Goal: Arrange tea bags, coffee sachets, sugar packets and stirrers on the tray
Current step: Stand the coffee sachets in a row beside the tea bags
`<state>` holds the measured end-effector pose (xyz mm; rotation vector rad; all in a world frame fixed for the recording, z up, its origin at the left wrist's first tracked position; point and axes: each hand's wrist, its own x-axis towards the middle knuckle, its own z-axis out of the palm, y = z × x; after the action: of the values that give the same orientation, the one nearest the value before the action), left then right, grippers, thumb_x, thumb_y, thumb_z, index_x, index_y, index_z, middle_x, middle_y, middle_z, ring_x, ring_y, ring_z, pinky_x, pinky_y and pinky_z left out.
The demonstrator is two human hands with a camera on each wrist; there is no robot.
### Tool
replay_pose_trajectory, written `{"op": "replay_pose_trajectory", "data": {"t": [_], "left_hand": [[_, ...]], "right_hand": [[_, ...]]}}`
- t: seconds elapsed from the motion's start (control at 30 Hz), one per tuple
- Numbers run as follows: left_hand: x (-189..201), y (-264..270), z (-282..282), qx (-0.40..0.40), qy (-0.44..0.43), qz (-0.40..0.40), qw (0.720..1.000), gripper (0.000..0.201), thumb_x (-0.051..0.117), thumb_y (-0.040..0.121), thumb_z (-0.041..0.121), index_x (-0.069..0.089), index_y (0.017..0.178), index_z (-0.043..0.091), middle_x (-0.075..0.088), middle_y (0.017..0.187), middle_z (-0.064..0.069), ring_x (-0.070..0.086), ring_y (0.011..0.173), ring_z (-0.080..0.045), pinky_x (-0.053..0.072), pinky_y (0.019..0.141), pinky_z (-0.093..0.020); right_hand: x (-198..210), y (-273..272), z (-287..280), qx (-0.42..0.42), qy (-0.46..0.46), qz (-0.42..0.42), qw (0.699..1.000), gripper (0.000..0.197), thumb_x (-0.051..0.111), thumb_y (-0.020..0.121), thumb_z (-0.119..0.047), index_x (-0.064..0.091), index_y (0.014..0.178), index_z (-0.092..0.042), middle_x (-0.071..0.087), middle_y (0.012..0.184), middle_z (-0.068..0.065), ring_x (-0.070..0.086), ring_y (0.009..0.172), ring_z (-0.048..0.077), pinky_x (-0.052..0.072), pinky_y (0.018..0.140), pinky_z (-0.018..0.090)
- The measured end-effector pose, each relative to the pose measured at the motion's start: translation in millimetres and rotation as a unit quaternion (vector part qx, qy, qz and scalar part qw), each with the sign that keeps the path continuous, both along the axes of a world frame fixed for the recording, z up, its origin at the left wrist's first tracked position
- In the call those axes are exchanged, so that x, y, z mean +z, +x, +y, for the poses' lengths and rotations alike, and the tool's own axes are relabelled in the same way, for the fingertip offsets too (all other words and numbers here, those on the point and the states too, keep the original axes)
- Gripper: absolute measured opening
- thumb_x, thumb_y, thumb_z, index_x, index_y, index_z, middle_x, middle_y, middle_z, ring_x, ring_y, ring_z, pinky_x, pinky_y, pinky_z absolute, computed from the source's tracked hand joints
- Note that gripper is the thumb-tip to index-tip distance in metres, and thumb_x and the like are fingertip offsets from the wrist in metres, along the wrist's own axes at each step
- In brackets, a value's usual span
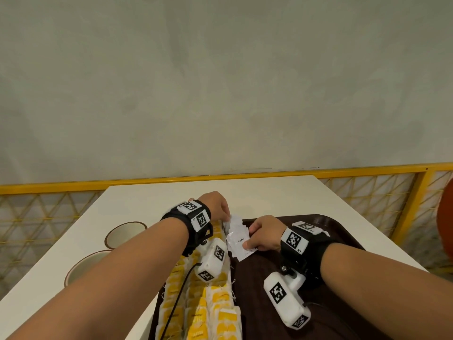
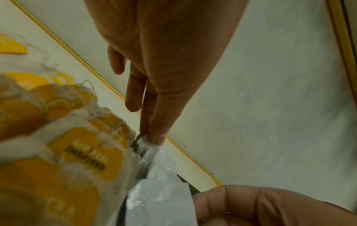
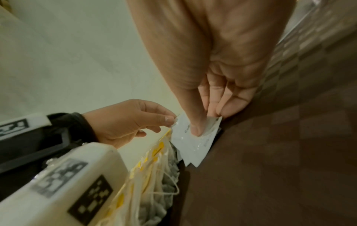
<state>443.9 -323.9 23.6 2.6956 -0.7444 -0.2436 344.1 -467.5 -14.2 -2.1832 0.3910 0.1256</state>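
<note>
On the dark brown tray (image 1: 326, 224), near its far left part, both hands are working one small stack of white coffee sachets (image 1: 239, 239). The top sachet is showing the printed word "Coffee"; a second line of smaller print below it is too blurred to read. The right hand (image 1: 263, 233) is pinching the stack, thumb pressing on the top face and fingers curling beneath, as the right wrist view shows. The left hand (image 1: 218, 204) is pinching the far upper corner of the stack between thumb and fingertip, the other fingers hanging loosely.

Just left of the sachets, rows of yellow-and-white tea bags (image 1: 210, 307) are lying overlapped along the tray's left side, strings and tags showing. In the left wrist view one yellow tag is reading "INSPIRED", with a line above it that possibly reads "SIP. FEEL", though motion blur is smearing it.

Two paper cups (image 1: 126, 233) are standing on the white table (image 1: 269, 192), left of the tray and apart from it. White wrist units are bearing black square markers.
</note>
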Motion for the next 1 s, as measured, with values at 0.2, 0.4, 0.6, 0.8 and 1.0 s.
{"op": "replay_pose_trajectory", "data": {"t": [0.2, 0.4, 0.6, 0.8, 1.0], "left_hand": [[9, -9, -3, -0.016, -0.006, 0.000, 1.000, 0.018, 0.067, 0.087, 0.027, 0.073, 0.098, 0.015, 0.070, 0.104, 0.001, 0.059, 0.090, -0.013, 0.043, 0.073, -0.022], [9, -15, -6, -0.025, 0.048, -0.016, 0.998, 0.018, 0.066, 0.088, 0.026, 0.073, 0.101, 0.016, 0.069, 0.108, 0.003, 0.060, 0.102, -0.014, 0.033, 0.062, -0.021], [10, -7, 4, -0.002, -0.003, -0.002, 1.000, 0.015, 0.068, 0.086, 0.019, 0.074, 0.098, 0.011, 0.070, 0.105, -0.003, 0.059, 0.090, -0.013, 0.048, 0.081, -0.025], [9, -1, 13, 0.002, -0.003, 0.004, 1.000, 0.017, 0.068, 0.086, 0.017, 0.074, 0.100, 0.010, 0.071, 0.105, -0.005, 0.063, 0.097, -0.018, 0.049, 0.085, -0.027], [0, -1, 10, 0.009, 0.027, 0.001, 1.000, 0.019, 0.069, 0.085, 0.020, 0.074, 0.102, 0.011, 0.071, 0.108, -0.003, 0.063, 0.102, -0.018, 0.049, 0.085, -0.026]], "right_hand": [[0, -9, 3, -0.019, 0.023, -0.005, 1.000, 0.034, 0.083, 0.067, -0.003, 0.059, 0.090, -0.012, 0.064, 0.082, 0.008, 0.067, 0.073, 0.020, 0.060, 0.074, 0.034], [0, -9, 7, -0.027, 0.044, -0.026, 0.998, 0.036, 0.081, 0.068, 0.002, 0.059, 0.095, -0.008, 0.065, 0.083, 0.014, 0.066, 0.067, 0.022, 0.060, 0.074, 0.036], [-1, -8, 7, -0.024, 0.060, -0.030, 0.997, 0.039, 0.082, 0.068, 0.000, 0.061, 0.101, -0.003, 0.069, 0.085, 0.018, 0.069, 0.071, 0.024, 0.060, 0.076, 0.036], [-6, -7, 5, -0.010, 0.055, -0.068, 0.996, 0.059, 0.077, 0.071, -0.004, 0.058, 0.127, -0.003, 0.065, 0.122, 0.012, 0.063, 0.109, 0.019, 0.050, 0.098, 0.036], [-9, -2, 13, -0.012, 0.022, -0.073, 0.997, 0.053, 0.073, 0.070, 0.001, 0.063, 0.122, -0.004, 0.067, 0.120, 0.010, 0.063, 0.109, 0.021, 0.051, 0.096, 0.037]]}}
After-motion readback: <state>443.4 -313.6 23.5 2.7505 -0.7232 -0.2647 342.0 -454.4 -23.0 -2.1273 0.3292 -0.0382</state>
